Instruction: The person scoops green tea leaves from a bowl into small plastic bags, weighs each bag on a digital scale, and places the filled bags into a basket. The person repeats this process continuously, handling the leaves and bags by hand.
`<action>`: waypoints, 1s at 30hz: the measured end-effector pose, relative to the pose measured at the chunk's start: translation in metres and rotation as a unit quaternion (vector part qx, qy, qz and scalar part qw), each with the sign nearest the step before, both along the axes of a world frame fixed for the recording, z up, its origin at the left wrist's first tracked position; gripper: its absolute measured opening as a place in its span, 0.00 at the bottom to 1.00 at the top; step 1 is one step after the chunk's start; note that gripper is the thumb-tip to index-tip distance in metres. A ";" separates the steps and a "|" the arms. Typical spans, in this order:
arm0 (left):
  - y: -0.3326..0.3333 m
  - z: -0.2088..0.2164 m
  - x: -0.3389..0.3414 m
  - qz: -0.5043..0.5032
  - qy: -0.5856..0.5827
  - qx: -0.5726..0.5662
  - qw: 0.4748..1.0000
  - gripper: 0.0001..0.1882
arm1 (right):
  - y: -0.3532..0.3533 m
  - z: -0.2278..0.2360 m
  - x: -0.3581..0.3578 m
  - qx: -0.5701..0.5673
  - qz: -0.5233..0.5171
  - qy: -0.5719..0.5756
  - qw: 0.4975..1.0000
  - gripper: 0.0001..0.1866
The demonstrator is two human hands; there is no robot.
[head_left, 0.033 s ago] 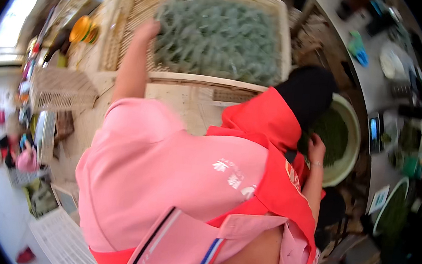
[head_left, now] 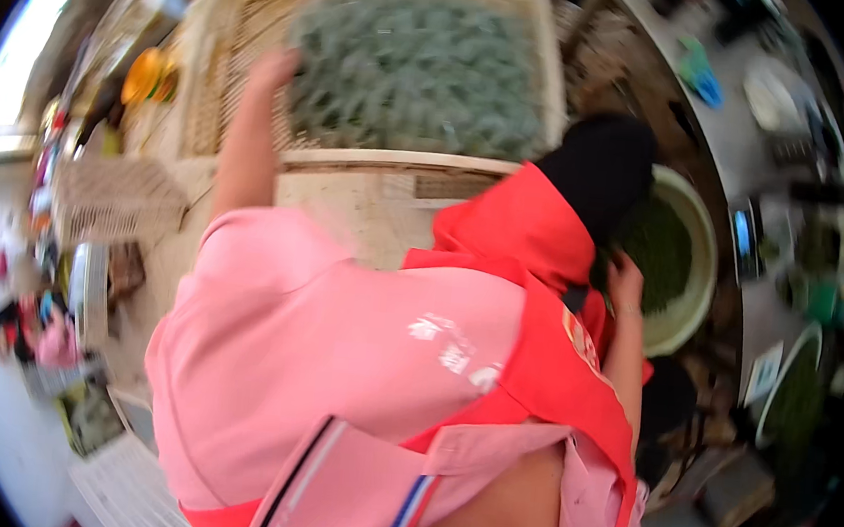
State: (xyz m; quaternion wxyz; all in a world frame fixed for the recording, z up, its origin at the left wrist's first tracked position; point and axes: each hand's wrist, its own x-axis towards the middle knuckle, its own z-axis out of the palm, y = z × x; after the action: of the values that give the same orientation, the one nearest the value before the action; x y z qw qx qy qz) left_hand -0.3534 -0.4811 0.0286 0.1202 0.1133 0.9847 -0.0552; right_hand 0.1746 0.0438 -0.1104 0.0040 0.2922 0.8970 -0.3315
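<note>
A large cream plastic crate [head_left: 554,74] lies ahead of me, its floor partly covered by a dense layer of clear packets [head_left: 419,73] with greenish contents. My left hand [head_left: 276,67] reaches over the crate's near side to the left edge of the packets; motion smears its fingers. Down on my right, my right hand [head_left: 626,284] is at the near-left part of a pale round basin [head_left: 683,322]. Loose dark green leaf material [head_left: 666,255] lies in that basin. The right fingers are bunched and bent, and whatever they may hold is hidden.
An upturned-looking woven-pattern basket [head_left: 116,199] stands left of the crate, near an orange-yellow container [head_left: 147,77]. Along the right runs a grey worktop [head_left: 722,159] with a small device with a lit screen [head_left: 745,235]. Another tub of green material [head_left: 794,391] sits at far right.
The whole view has shifted a little, so the crate and basin appear slightly further left and higher. Both hands keep about the same places beside them.
</note>
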 end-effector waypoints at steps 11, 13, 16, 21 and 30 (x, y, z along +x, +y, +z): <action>0.162 0.043 0.072 -0.169 0.211 0.404 0.874 0.27 | -0.010 -0.072 0.018 -0.038 0.119 -0.353 0.927 0.17; 0.244 0.052 0.132 -0.275 0.181 0.318 0.889 0.22 | -0.003 -0.052 0.017 -0.053 0.147 -0.331 0.930 0.15; 0.343 0.053 0.207 -0.483 0.184 0.371 0.772 0.16 | 0.010 -0.025 0.021 -0.027 0.034 -0.160 0.986 0.08; 0.452 0.038 0.278 -0.585 0.048 0.481 0.651 0.11 | 0.030 0.073 0.027 -0.371 -0.205 0.096 0.901 0.07; 0.509 -0.015 0.327 -0.620 -0.043 0.397 0.675 0.07 | 0.123 0.156 0.012 -0.375 -0.375 0.444 0.722 0.07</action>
State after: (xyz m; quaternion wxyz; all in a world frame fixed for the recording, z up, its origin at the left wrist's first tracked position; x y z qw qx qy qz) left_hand -0.0260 0.0282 0.0137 0.0447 0.7372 0.6113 0.2843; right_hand 0.1870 0.1666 0.0455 -0.4100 0.3991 0.4152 -0.7073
